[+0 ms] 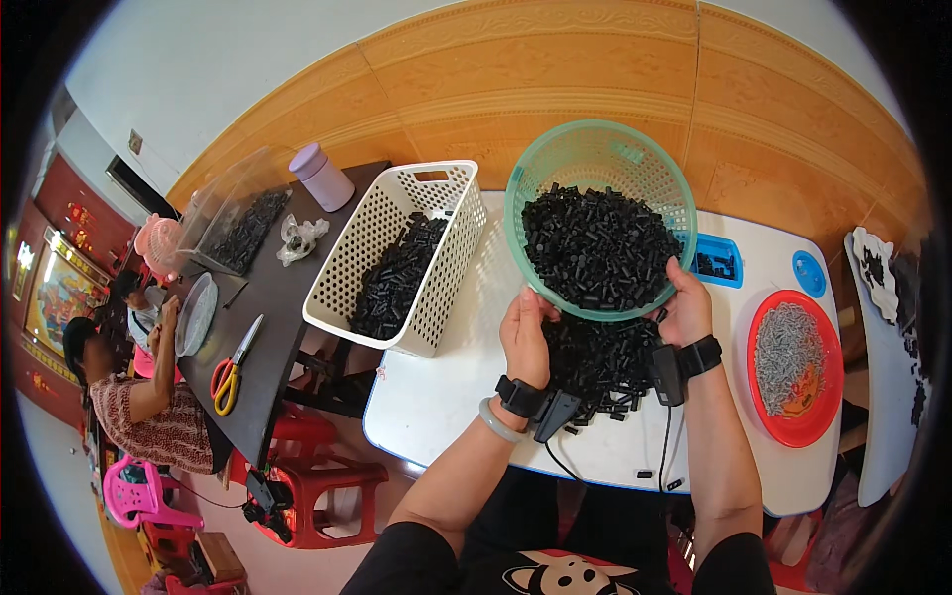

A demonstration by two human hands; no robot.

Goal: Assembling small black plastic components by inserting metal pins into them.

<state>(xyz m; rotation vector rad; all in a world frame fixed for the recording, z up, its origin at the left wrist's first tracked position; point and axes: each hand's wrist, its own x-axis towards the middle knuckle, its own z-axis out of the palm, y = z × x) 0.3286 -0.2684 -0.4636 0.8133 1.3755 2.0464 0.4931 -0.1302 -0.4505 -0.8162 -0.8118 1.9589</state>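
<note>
A round green plastic colander (601, 141) holds a heap of small black cylindrical parts (600, 243). My left hand (526, 337) grips its near rim on the left, and my right hand (686, 305) grips the rim on the right. The colander tilts toward me. Just below it, a loose pile of the same black parts (595, 372) spreads over the white table (436, 412) between my wrists. Left of the colander stands a white perforated basket (451, 268) with more black parts inside. Both wrists wear black straps with small devices and cables.
A red tray (835, 347) of grey screw-like pieces lies at the right, near a blue tray (736, 260) and blue lid (808, 273). On the dark table (273, 297) are scissors (233, 372), a clear bin (223, 223) and a lilac flask (322, 178). People sit beyond it; red stools (332, 486) stand below.
</note>
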